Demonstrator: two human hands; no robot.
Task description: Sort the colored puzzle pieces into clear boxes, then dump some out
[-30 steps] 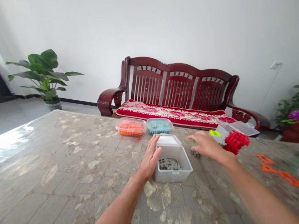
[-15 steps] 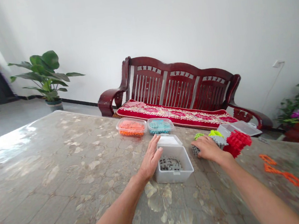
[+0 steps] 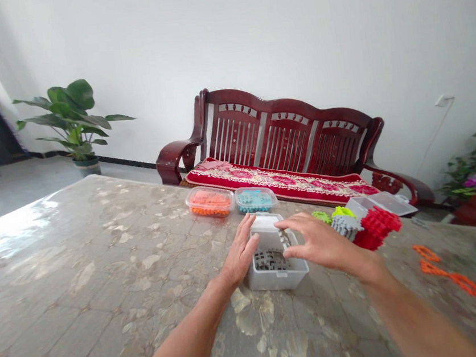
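A translucent plastic box [image 3: 275, 280] stands in front of me with its lid [image 3: 264, 221] tipped back at the far side. Grey interlocking plastic pieces [image 3: 268, 260] lie inside. Against the box's left rim rests my left hand [image 3: 241, 252], fingers stretched out and holding nothing. Over the right side of the box is my right hand [image 3: 309, 242], with grey plastic pieces [image 3: 284, 237] between its thumb and fingers. Right of that hand sit a light grey cluster [image 3: 346, 226], a red cluster [image 3: 376, 227] and yellow-green pieces [image 3: 342, 211] on the table.
Lidded tubs of orange pieces [image 3: 210, 203] and turquoise pieces [image 3: 256, 200] stand behind the box. An open clear container [image 3: 382, 205] is at the back right. Orange linked pieces [image 3: 451, 277] with a green stick lie on the right. A wooden bench [image 3: 284, 133] stands beyond the table [image 3: 149, 303].
My right hand has moved left from the table beside the clusters to over the box, bringing grey pieces along. My left hand has stayed at the box's left side.
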